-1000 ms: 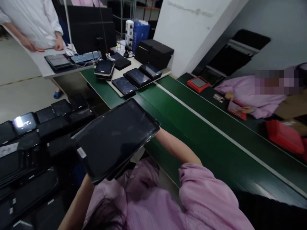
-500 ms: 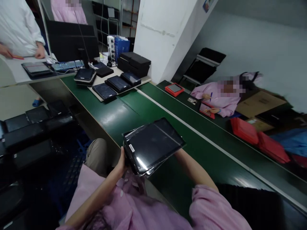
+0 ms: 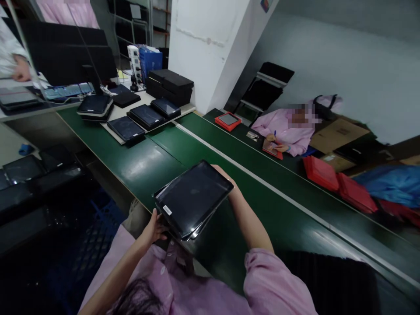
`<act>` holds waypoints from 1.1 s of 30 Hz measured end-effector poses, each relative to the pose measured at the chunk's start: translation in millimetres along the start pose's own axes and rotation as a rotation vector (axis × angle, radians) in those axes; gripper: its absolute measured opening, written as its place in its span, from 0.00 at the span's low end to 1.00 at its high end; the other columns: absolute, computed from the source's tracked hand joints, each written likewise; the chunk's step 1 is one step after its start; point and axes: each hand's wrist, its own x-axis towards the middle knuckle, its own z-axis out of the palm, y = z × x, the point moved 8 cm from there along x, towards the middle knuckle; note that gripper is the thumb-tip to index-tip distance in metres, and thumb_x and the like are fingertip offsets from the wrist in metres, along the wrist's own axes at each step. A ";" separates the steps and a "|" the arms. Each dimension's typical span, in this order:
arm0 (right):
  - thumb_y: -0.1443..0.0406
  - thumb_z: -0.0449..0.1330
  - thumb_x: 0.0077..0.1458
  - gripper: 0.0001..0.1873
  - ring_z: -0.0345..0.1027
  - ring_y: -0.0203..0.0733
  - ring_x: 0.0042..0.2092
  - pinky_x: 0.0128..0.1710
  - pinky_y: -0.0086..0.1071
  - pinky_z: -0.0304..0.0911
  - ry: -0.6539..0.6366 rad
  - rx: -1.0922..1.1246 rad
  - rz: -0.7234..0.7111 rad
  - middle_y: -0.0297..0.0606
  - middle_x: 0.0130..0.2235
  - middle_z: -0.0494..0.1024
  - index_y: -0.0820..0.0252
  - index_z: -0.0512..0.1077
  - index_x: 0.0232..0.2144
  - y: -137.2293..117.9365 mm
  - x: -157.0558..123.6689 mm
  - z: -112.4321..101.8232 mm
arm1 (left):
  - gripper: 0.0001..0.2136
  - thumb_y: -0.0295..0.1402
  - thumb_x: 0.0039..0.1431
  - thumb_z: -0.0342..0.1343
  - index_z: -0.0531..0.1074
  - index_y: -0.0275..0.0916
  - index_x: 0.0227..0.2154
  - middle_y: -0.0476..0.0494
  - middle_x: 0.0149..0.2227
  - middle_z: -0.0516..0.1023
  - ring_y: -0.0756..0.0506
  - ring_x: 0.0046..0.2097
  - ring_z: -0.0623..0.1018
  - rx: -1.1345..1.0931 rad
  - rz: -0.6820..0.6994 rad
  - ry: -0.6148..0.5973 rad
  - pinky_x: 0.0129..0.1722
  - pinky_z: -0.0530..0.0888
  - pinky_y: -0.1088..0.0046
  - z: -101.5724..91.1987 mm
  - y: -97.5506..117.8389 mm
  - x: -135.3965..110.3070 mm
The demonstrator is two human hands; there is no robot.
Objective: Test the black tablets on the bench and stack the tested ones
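We are holding a stack of tablets in both hands, above the near edge of the green conveyor table and just in front of our chest. The stack is lying nearly flat, dark screens upward, and is tilting slightly toward us. A small white label is showing near its left corner.

Our left hand is closing around the near left corner of the stack, with the thumb against its side. Our right hand is gripping the far right edge. Only its fingertips are showing over the rim; the rest is lying hidden beneath the stack.

Farther along the table, three tablets are resting side by side on a pale board, beside a pile of black boxes and a dark monitor. Across the table, a co-worker in a pink coat is leaning over a red-cased tablet with a pen in hand. A second red-cased tablet is lying apart from that person, and red cases are lying farther right. To our left, more dark tablets are lying in rows below table level.
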 end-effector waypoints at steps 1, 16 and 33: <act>0.53 0.67 0.65 0.19 0.79 0.47 0.47 0.51 0.44 0.76 0.033 0.024 0.008 0.40 0.48 0.83 0.61 0.79 0.49 4.3 -1.5 -7.1 | 0.45 0.72 0.61 0.45 0.71 0.37 0.64 0.24 0.54 0.81 0.31 0.50 0.83 0.029 0.006 -0.024 0.31 0.75 0.67 -7.7 4.8 -2.1; 0.48 0.64 0.65 0.46 0.52 0.53 0.77 0.75 0.51 0.55 1.023 0.057 -0.292 0.36 0.78 0.53 0.45 0.51 0.77 0.6 -184.2 88.9 | 0.25 0.59 0.58 0.64 0.82 0.39 0.38 0.43 0.38 0.83 0.42 0.41 0.80 0.473 0.807 -0.369 0.43 0.75 0.71 113.1 227.5 -27.5; 0.44 0.59 0.66 0.39 0.54 0.49 0.76 0.76 0.49 0.52 1.171 0.331 -0.358 0.35 0.75 0.61 0.49 0.61 0.73 28.5 -188.6 100.6 | 0.25 0.57 0.56 0.66 0.81 0.37 0.42 0.43 0.40 0.84 0.43 0.44 0.82 0.279 0.645 -0.415 0.43 0.77 0.71 132.0 212.3 9.2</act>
